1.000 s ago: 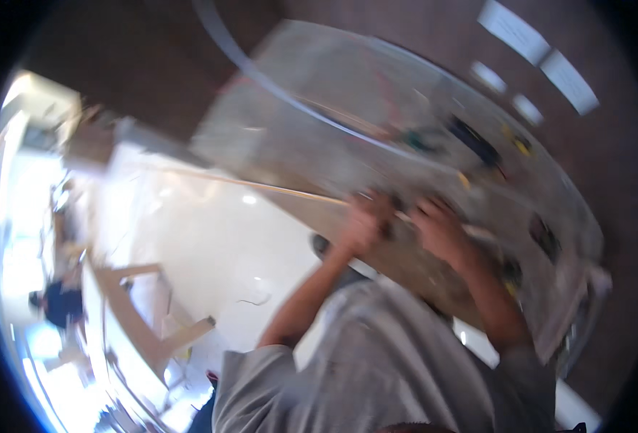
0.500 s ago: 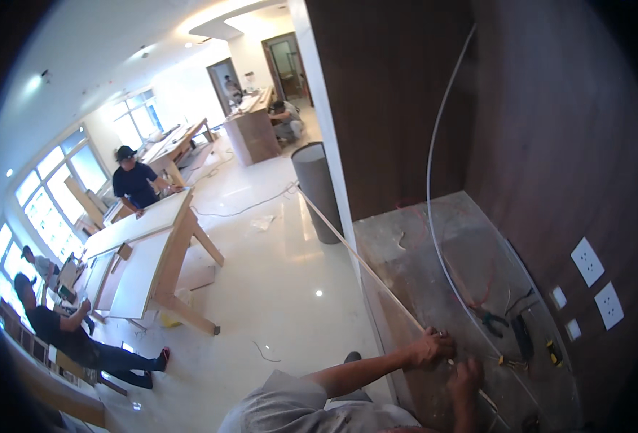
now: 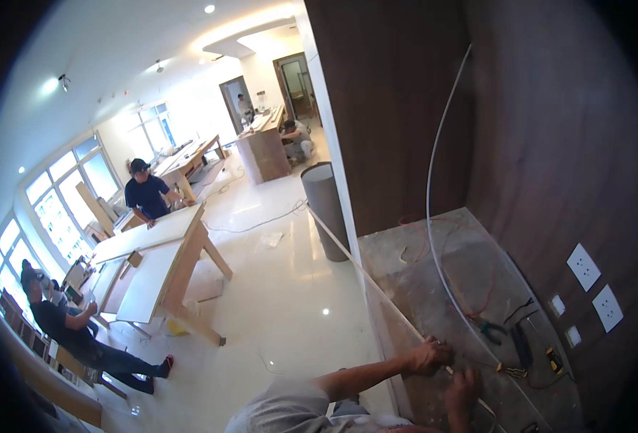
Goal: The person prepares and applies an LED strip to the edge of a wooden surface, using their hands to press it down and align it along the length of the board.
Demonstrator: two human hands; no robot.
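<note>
- Two hands: the left hand [image 3: 428, 355] and the right hand [image 3: 463, 382], both at the near edge of the dusty counter [image 3: 420, 260].
- One long thin wooden strip [image 3: 355, 263] along the counter's edge.
- One white conduit [image 3: 430, 187] curving up the wall.
- Two white wall sockets [image 3: 594, 287], side by side.
- One pair of pliers [image 3: 490, 332] with green handles.
- One grey cylindrical bin [image 3: 326, 209] on the floor.
- Four other people: one in a dark cap [image 3: 146, 195], one sitting on the floor [image 3: 66, 328], one crouching [image 3: 297, 137], one in the far doorway [image 3: 244, 107].
</note>
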